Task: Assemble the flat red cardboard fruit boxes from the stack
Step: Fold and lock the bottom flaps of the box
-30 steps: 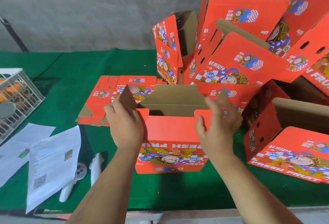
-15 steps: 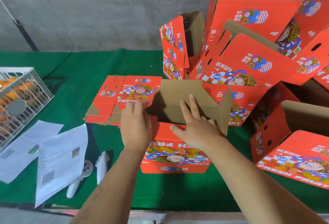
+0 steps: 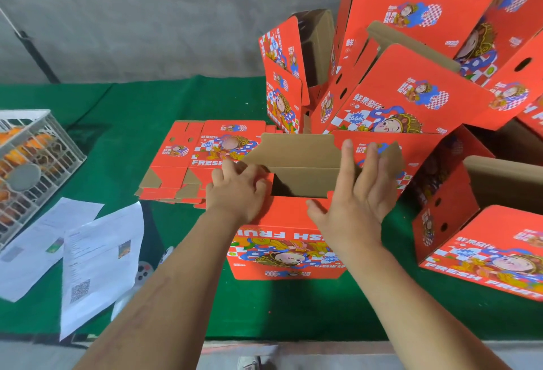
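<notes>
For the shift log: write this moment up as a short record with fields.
box in work: red box upright on the green table, top flaps not closed
left hand: fingers curled on the box's left top edge
right hand: fingers straight against the brown flap
flat stack: behind the left hand
finished boxes: piled at right

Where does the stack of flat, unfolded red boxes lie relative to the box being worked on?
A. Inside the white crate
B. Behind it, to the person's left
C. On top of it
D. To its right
B: the flat stack lies on the green cloth beyond the left hand, left of the open box.
</notes>
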